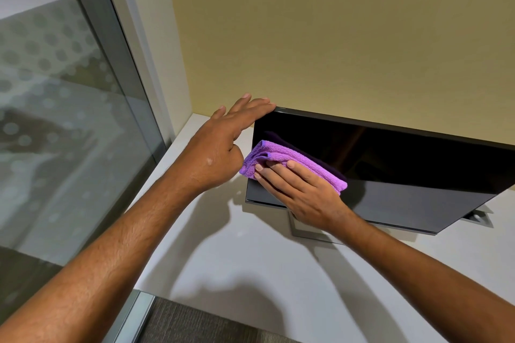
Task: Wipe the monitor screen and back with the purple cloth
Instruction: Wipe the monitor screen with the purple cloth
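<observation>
A black monitor (395,164) stands on a white desk, its dark screen facing me and tilted. My right hand (301,192) lies flat on a folded purple cloth (295,161) and presses it against the lower left part of the screen. My left hand (223,147) rests on the monitor's upper left corner, fingers stretched over the top edge. The back of the monitor is hidden from me.
The white desk (250,259) runs into a corner of a beige wall (334,36). A glass partition with a dotted film (55,120) stands at the left. The monitor's stand base (306,231) sits under the screen. Grey carpet (195,323) shows at the bottom.
</observation>
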### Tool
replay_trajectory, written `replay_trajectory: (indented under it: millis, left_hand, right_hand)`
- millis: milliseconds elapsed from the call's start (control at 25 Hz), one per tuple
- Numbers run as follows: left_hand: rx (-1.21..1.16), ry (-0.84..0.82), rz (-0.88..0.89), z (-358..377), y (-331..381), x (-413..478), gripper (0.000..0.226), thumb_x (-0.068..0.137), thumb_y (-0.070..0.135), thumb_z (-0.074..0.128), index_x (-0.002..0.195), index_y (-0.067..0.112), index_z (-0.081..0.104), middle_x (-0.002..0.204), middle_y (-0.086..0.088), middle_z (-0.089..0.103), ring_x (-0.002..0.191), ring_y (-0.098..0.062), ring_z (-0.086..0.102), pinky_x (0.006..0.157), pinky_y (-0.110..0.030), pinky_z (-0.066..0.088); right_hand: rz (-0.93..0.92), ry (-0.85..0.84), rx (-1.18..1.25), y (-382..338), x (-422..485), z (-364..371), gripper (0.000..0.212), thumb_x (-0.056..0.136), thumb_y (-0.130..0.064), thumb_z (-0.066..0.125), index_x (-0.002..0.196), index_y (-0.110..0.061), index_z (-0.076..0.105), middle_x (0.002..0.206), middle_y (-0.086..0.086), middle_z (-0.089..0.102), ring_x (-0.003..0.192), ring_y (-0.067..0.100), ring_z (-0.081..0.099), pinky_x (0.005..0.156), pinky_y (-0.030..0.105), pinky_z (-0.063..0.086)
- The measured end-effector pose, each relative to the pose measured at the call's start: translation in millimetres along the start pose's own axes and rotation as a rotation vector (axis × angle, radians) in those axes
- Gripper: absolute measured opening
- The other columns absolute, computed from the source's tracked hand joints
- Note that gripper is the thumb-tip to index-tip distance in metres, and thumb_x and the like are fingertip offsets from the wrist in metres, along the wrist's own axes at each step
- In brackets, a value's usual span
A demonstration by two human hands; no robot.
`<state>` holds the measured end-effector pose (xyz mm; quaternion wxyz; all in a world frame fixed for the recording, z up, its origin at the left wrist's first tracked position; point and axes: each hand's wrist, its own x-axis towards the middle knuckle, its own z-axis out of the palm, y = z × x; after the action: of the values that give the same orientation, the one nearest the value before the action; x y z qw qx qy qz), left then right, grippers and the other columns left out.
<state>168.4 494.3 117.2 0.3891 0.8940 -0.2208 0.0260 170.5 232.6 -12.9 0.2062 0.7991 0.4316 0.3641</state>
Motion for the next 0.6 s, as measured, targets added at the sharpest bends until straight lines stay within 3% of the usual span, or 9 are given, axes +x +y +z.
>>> replay_trajectory:
  millis: [120, 320, 400, 520, 600]
  left_hand:
    - [0.016, 0.009, 0.007, 0.4, 2.2, 2.1, 0.116, 0.065, -0.025, 0.035, 0.163, 0.037, 0.040, 0.171, 0.021, 0.034, 0.162, 0.008, 0.007, 0.137, -0.040, 0.007]
    - [0.026, 0.025, 0.021, -1.7, 2.4, 3.1, 0.113, 0.065, -0.024, 0.035, 0.161, 0.034, 0.045, 0.168, 0.019, 0.040, 0.162, 0.006, 0.013, 0.137, -0.039, 0.009]
    - [0.031, 0.044, 0.016, -3.7, 7.4, 3.4, 0.109, 0.067, -0.023, 0.036, 0.160, 0.034, 0.047, 0.165, 0.023, 0.042, 0.158, 0.011, 0.017, 0.136, -0.034, 0.011]
    - [0.049, 0.051, -0.010, -6.3, 10.7, 3.4, 0.109, 0.072, -0.022, 0.038, 0.164, 0.036, 0.040, 0.153, 0.040, 0.028, 0.141, 0.035, 0.009, 0.131, -0.015, 0.006]
    - [0.072, 0.040, 0.014, -6.8, 7.6, 4.3, 0.112, 0.071, -0.022, 0.038, 0.168, 0.035, 0.030, 0.157, 0.036, 0.026, 0.147, 0.028, 0.011, 0.132, -0.015, 0.003]
  right_hand:
    - [0.025, -0.014, 0.002, 2.8, 5.3, 2.0, 0.069, 0.104, -0.008, 0.050, 0.169, -0.011, 0.026, 0.177, 0.001, 0.024, 0.162, 0.023, 0.025, 0.132, 0.042, 0.022]
    - [0.073, 0.072, 0.075, 11.0, 17.9, -4.9, 0.059, 0.109, -0.008, 0.049, 0.166, -0.011, 0.035, 0.174, 0.001, 0.032, 0.161, 0.022, 0.030, 0.129, 0.043, 0.031]
    - [0.083, 0.132, 0.065, 16.3, 26.8, -10.7, 0.057, 0.109, -0.007, 0.051, 0.165, -0.010, 0.038, 0.172, 0.001, 0.036, 0.159, 0.022, 0.034, 0.126, 0.043, 0.038]
    - [0.132, 0.225, 0.026, 29.1, 41.1, -20.1, 0.057, 0.107, -0.008, 0.058, 0.162, -0.010, 0.044, 0.169, 0.003, 0.041, 0.157, 0.022, 0.039, 0.121, 0.044, 0.045]
    - [0.193, 0.270, -0.019, 36.6, 49.0, -23.5, 0.059, 0.105, -0.011, 0.064, 0.161, -0.010, 0.046, 0.168, 0.005, 0.043, 0.156, 0.024, 0.040, 0.120, 0.047, 0.046]
